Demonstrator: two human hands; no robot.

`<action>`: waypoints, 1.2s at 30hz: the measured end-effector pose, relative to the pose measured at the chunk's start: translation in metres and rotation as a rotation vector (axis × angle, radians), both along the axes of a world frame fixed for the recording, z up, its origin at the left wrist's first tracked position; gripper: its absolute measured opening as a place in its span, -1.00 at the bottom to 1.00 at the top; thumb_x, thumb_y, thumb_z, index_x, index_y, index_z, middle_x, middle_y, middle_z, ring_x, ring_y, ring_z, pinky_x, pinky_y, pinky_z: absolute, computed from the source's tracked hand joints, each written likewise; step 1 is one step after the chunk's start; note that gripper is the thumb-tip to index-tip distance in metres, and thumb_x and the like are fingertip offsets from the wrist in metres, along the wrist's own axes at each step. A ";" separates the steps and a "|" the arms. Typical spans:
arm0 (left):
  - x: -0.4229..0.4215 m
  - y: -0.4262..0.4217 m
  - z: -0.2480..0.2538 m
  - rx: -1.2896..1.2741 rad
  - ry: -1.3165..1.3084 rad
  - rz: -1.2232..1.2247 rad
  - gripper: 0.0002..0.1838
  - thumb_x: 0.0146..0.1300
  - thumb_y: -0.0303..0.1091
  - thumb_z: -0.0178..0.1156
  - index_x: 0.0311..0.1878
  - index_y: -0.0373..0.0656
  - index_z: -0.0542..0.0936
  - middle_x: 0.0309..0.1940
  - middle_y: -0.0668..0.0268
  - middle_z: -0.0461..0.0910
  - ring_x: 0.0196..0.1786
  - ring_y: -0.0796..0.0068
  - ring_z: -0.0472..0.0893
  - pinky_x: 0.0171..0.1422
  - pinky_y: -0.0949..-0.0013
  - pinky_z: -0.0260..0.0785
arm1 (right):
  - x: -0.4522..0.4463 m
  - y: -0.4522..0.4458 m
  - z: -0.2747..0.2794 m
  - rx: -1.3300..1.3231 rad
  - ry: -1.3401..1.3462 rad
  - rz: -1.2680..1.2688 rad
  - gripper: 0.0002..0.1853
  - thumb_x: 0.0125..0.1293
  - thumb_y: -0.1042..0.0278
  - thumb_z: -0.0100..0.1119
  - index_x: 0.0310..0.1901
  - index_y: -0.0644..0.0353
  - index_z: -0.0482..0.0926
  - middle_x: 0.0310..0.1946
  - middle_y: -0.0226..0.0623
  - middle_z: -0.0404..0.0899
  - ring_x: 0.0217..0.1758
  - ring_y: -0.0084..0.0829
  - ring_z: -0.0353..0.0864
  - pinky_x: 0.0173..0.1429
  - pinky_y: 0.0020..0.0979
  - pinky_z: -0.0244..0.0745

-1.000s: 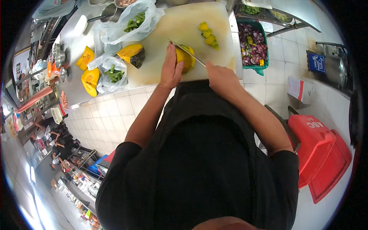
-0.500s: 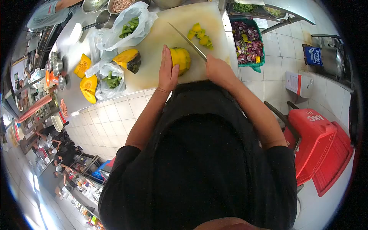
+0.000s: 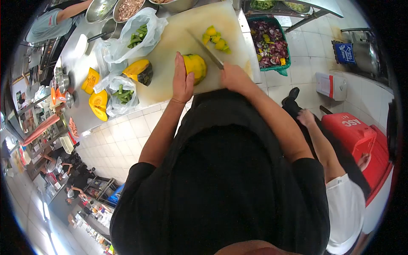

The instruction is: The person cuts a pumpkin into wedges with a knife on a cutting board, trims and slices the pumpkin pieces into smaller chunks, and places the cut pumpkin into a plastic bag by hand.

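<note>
My left hand (image 3: 182, 83) lies flat along the left side of a peeled piece of pumpkin (image 3: 195, 68), fingers stretched out and thumb against it. The pumpkin is yellow with green streaks and sits near the front edge of the white cutting board (image 3: 178, 34). In my right hand (image 3: 236, 77) is a kitchen knife (image 3: 209, 52), gripped by its handle. Its long blade points up and left over the board, between the pumpkin and several cut pumpkin chunks (image 3: 217, 40). An unpeeled pumpkin wedge (image 3: 138, 70) rests at the board's left edge.
Left are plastic bags of cut green vegetables (image 3: 135, 40) and two pumpkin wedges (image 3: 98, 102). Metal bowls (image 3: 131, 9) stand behind. A green-lined bin of peelings (image 3: 272, 44) is right of the board. A person in white (image 3: 345, 208) is close on my right, beside a red bin (image 3: 355, 131).
A person in white has come into view on my right, partly covering the red bin. The view has shifted slightly. The knife has moved a little; my left hand stays against the pumpkin.
</note>
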State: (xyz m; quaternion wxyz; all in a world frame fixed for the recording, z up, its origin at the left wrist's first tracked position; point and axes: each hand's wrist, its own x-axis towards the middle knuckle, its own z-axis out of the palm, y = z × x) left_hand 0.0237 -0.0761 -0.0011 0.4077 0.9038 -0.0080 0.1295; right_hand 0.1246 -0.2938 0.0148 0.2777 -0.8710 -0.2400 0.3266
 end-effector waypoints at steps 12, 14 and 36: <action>0.020 0.014 0.012 -0.022 0.087 -0.091 -0.27 0.52 -0.22 -0.07 0.62 -0.36 0.02 0.65 -0.11 -0.01 0.68 -0.08 0.03 0.71 0.13 -0.14 | 0.059 -0.157 -0.027 -0.081 -0.293 -0.384 -0.73 0.42 0.27 0.05 -0.10 0.36 0.48 -0.26 0.33 0.65 -0.11 0.32 0.66 0.05 0.21 0.53; 0.025 0.018 0.013 -0.043 0.112 -0.110 -0.29 0.53 -0.22 -0.07 0.62 -0.37 0.04 0.64 -0.11 0.02 0.68 -0.04 0.05 0.71 0.15 -0.13 | 0.057 -0.172 -0.024 -0.095 -0.299 -0.431 -0.73 0.42 0.26 0.07 -0.11 0.37 0.47 -0.27 0.34 0.65 -0.12 0.32 0.66 0.04 0.22 0.52; 0.063 0.007 0.031 -0.093 0.238 -0.028 -0.44 0.49 -0.41 -0.02 0.53 -0.28 0.33 0.48 -0.01 0.40 0.55 0.16 0.36 0.61 0.31 0.10 | 0.002 -0.199 0.014 0.131 -0.123 -0.457 -0.63 0.35 0.32 0.16 0.10 0.27 0.37 -0.30 0.26 0.64 -0.17 0.30 0.65 -0.05 0.14 0.51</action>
